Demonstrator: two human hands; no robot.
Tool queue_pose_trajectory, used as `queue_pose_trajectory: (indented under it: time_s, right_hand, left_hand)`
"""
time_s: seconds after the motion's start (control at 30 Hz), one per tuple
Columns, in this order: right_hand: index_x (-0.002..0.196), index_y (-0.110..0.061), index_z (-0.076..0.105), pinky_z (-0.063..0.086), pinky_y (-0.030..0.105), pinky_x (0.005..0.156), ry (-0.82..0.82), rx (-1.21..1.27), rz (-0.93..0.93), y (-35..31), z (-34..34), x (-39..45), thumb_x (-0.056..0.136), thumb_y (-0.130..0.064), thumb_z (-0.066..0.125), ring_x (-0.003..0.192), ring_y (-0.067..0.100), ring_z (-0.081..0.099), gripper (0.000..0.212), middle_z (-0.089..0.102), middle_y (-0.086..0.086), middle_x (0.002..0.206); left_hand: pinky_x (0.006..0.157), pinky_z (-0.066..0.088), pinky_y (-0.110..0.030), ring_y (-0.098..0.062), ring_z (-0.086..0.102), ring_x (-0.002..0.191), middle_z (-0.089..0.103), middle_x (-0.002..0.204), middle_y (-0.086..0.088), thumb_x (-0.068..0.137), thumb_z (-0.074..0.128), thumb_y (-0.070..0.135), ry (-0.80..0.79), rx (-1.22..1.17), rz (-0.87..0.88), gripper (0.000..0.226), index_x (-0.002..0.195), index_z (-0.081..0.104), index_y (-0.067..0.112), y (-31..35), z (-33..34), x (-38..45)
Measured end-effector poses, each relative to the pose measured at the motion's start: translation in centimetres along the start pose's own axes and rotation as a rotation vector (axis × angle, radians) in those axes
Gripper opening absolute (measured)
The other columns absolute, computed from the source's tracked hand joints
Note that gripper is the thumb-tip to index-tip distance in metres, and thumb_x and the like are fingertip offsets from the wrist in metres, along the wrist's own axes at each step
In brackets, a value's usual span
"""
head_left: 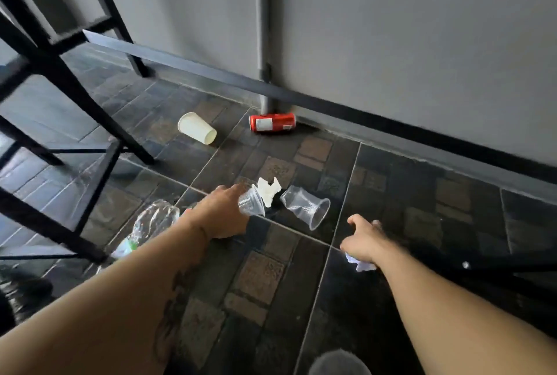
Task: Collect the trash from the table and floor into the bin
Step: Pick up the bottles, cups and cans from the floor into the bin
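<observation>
Trash lay everywhere, so the left hand [224, 213], fingers pinching a clear cup [251, 202], should grip gently while the right hand [361, 243] squeezed crumpled paper [360, 264].

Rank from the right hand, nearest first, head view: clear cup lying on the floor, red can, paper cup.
From the right hand:
1. Clear cup, on its side just ahead and to the left of that hand.
2. Red can, lying by the pipe at the wall.
3. Paper cup, on its side further left, near the table legs.
</observation>
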State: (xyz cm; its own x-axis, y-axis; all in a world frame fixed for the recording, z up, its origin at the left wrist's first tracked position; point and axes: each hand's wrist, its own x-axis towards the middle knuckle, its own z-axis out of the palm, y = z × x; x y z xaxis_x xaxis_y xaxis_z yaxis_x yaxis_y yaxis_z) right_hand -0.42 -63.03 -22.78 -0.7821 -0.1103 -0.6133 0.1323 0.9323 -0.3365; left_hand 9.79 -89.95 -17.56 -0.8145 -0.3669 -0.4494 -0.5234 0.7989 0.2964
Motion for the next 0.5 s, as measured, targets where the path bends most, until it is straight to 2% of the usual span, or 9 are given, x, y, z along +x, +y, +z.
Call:
queue_pose_trajectory:
  time_s: [0.07,0.13,0.2,0.3,0.4,0.5]
  right_hand:
    - [0.14,-0.041,0.039,0.056,0.041,0.082,-0.027,-0.122,-0.002,2.2,2.1,1.6,0.083,-0.024,0.058,0.107,0.032,0.057,0.063,0.03,0.007,0.137]
    - [0.134,-0.042,0.043,0.049,0.044,0.095,-0.056,-0.225,-0.039,3.9,3.6,1.7,0.082,-0.03,0.062,0.112,0.033,0.053,0.057,0.034,0.005,0.129]
    - [0.125,-0.037,0.049,0.047,0.041,0.094,-0.037,-0.252,-0.09,5.1,4.7,0.6,0.082,-0.026,0.062,0.109,0.032,0.052,0.046,0.037,0.001,0.12]
    - [0.108,-0.029,0.047,0.046,0.037,0.086,0.049,-0.324,-0.173,5.8,5.7,-1.1,0.086,-0.019,0.057,0.107,0.031,0.051,0.026,0.036,0.001,0.115]
    - [0.099,-0.023,0.04,0.041,0.034,0.08,0.08,-0.355,-0.189,5.7,6.0,-1.7,0.09,-0.02,0.052,0.109,0.029,0.048,0.015,0.037,0.003,0.115]
    - [0.085,-0.021,0.042,0.045,0.036,0.078,0.154,-0.126,-0.089,4.5,5.2,-0.8,0.087,-0.025,0.055,0.096,0.025,0.053,0.014,0.046,0.0,0.103]
  left_hand:
    - [0.106,0.043,-0.048,-0.039,0.046,0.13,0.039,0.144,-0.015,0.085,0.067,0.032,-0.001,0.007,-0.043,0.079,0.153,0.029,0.026,-1.0,2.9,1.5]
    - [0.107,0.041,-0.051,-0.039,0.042,0.13,0.032,0.145,-0.015,0.082,0.067,0.03,0.001,0.02,-0.085,0.087,0.155,0.02,0.029,-1.5,4.7,2.0]
    - [0.111,0.037,-0.051,-0.039,0.037,0.135,0.025,0.15,-0.016,0.082,0.065,0.03,-0.007,0.065,-0.083,0.093,0.158,0.009,0.028,-1.8,5.7,2.2]
    - [0.116,0.03,-0.051,-0.04,0.028,0.142,0.014,0.159,-0.017,0.081,0.066,0.031,-0.013,0.098,-0.056,0.104,0.16,-0.001,0.026,-1.4,5.3,3.3]
    - [0.119,0.026,-0.049,-0.037,0.024,0.146,0.015,0.16,-0.016,0.08,0.068,0.03,0.049,0.097,-0.025,0.111,0.161,-0.006,0.024,-0.8,4.9,5.7]
    - [0.12,0.022,-0.05,-0.036,0.019,0.15,0.028,0.16,-0.012,0.076,0.07,0.025,0.036,0.088,-0.011,0.121,0.158,-0.019,0.025,-0.7,5.8,7.7]
